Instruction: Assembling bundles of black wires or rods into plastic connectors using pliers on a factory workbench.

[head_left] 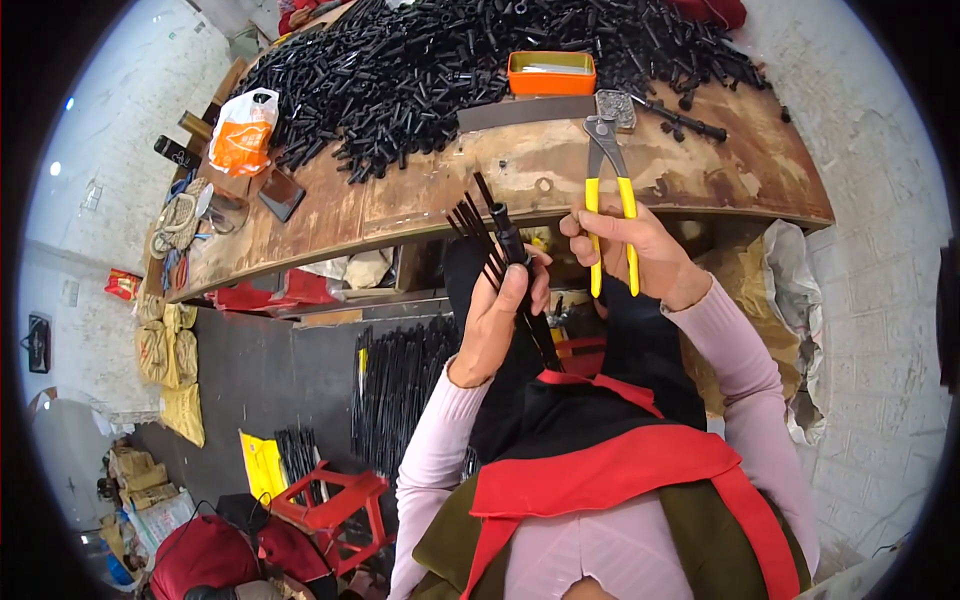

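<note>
The left hand (pixel 497 305) is clenched around a bundle of thin black rods (pixel 478 228) joined at a black plastic hub, the loose ends fanning up and to the left like stiff wires. The bundle sits just below the counter's front edge, in front of the person's chest. The right hand (pixel 635 245) grips a pair of pincers (pixel 608 165) by their yellow rubber-coated handles; the dull steel head points up and rests over the counter's edge, its jaws slightly apart.

The counter (pixel 560 175) is a worn wooden slab, brown and blotchy, scuffed pale in patches. Most of its far side is buried under a heap of short black tubes (pixel 420 60), matte and round, tumbling loosely toward the front. Among them sits a shallow orange tin (pixel 551 72), rectangular with rounded corners, and just in front of it lies a flat grey metal bar (pixel 525 113). At the left end slumps a crinkled white and orange plastic bag (pixel 243 130), with a coil of pale rope (pixel 175 220) nearby.

Below the counter, more long black rods (pixel 395 385) stand bunched together. On the floor there is a red plastic stool (pixel 335 505) and some yellow sacks (pixel 180 390) against the wall. The person wears pale pink ribbed sleeves and a black apron with red straps (pixel 600 465).
</note>
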The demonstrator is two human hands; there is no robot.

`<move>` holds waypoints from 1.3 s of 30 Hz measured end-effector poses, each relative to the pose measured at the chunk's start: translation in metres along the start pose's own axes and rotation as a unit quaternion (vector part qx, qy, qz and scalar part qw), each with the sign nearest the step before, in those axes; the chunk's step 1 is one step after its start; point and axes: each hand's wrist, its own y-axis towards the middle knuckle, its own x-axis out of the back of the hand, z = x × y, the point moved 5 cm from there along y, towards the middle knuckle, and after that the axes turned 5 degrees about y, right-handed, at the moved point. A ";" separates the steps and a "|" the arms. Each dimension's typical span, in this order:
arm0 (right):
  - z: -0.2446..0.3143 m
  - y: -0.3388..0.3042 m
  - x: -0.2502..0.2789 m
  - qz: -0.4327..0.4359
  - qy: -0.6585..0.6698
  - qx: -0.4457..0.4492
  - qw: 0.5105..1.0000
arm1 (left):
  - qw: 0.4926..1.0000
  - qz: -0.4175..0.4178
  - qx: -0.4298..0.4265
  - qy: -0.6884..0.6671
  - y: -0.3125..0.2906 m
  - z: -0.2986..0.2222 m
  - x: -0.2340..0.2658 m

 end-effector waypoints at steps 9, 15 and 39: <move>-0.005 0.018 0.048 -0.064 -0.138 0.046 0.987 | 0.999 -0.014 0.012 0.034 0.005 0.003 -0.011; 0.000 0.006 0.040 -0.033 -0.145 0.076 0.986 | 0.999 -0.024 0.025 0.043 0.018 0.012 -0.022; -0.003 -0.038 -0.016 -0.012 -0.284 0.222 0.933 | 0.995 0.044 -0.004 0.091 0.006 0.002 -0.021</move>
